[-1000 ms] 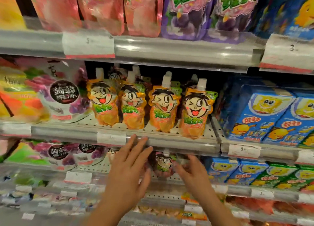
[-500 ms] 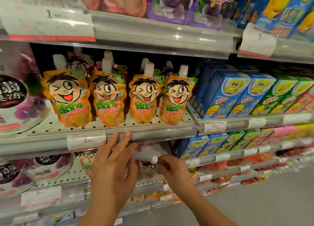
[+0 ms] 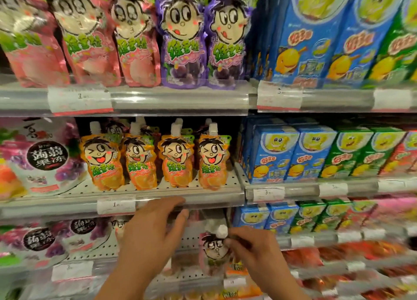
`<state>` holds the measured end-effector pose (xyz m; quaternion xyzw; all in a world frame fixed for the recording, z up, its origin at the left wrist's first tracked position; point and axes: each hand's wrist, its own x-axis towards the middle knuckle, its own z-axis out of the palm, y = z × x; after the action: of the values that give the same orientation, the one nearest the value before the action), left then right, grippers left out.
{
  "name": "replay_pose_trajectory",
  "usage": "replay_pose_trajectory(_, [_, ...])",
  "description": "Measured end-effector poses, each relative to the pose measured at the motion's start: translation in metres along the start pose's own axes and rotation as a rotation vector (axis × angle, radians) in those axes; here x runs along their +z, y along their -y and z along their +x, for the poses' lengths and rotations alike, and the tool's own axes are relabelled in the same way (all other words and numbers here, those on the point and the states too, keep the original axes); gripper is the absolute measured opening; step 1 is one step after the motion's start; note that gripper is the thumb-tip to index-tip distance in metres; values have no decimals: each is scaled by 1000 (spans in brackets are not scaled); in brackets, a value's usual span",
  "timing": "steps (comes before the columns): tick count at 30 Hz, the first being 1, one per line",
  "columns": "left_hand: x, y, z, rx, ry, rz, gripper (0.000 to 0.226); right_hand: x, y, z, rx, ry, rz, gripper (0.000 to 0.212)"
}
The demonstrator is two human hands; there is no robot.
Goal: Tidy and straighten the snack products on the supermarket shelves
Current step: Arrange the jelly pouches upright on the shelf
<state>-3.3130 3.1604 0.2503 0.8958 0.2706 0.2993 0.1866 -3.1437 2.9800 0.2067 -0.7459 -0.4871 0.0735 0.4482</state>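
A pink jelly pouch (image 3: 213,251) with a cartoon face and a white cap stands upright on the lower shelf (image 3: 187,238). My right hand (image 3: 252,252) pinches it just under the cap. My left hand (image 3: 153,234) reaches under the middle shelf's front rail (image 3: 203,198), fingers spread and straight, holding nothing; its fingertips are partly hidden by the rail. Several orange jelly pouches (image 3: 176,159) stand in a row on the middle shelf above my hands.
Pink pouches (image 3: 90,42) and purple pouches (image 3: 184,40) fill the top shelf. Blue and green snack boxes (image 3: 316,153) line the right side. White jelly bags (image 3: 42,159) sit at the left. Price tags (image 3: 116,205) hang on the rails.
The camera has tilted up, so the top shelf now fills more of the view. My right hand keeps hold of the pink pouch near its cap. My left hand stays under the rail.
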Motion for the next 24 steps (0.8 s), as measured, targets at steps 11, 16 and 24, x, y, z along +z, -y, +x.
replay_pose_trajectory(11, [-43,-84,16,187,75,-30,57,-75,50,23,-186,-88,84,34])
replay_pose_trajectory(16, [-62,-107,35,332,31,-32,40,-92,85,29,-251,-138,54,31])
replay_pose_trajectory(24, [-107,-113,73,512,-30,7,44,-108,140,52,-281,-342,91,23])
